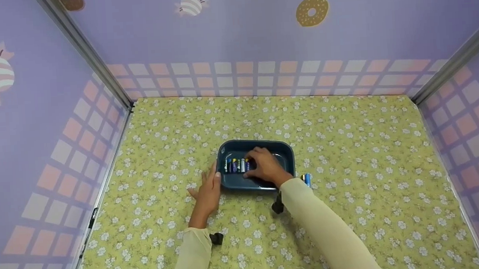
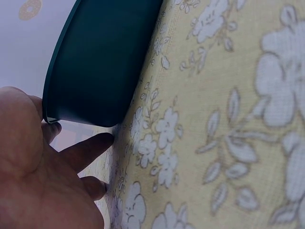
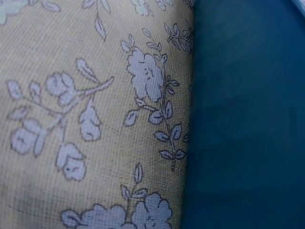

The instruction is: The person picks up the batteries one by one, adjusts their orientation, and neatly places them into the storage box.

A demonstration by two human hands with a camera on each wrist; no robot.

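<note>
A dark teal plastic bin point(image 1: 242, 185) sits on the flowered cloth, and inside it several batteries point(image 1: 235, 165) lie side by side in a row toward the left. My right hand point(image 1: 265, 166) reaches over the near right side into the bin. Its thumb and fingers pinch a battery point(image 1: 248, 164) by its two ends at the row's right end. Outside, at the left wall, my left hand point(image 1: 209, 190) rests against the bin with its fingers spread and thumb by the rim. The left wrist view shows that hand point(image 2: 43, 171) beside the bin's outer wall point(image 2: 102, 62).
Just right of the bin, a blue battery point(image 1: 306, 179) lies on the flowered cloth point(image 1: 348, 144), partly hidden by the right sleeve. Purple printed wall panels point(image 1: 258, 33) enclose the back and both sides. The right wrist view holds cloth and the bin's wall point(image 3: 243, 119).
</note>
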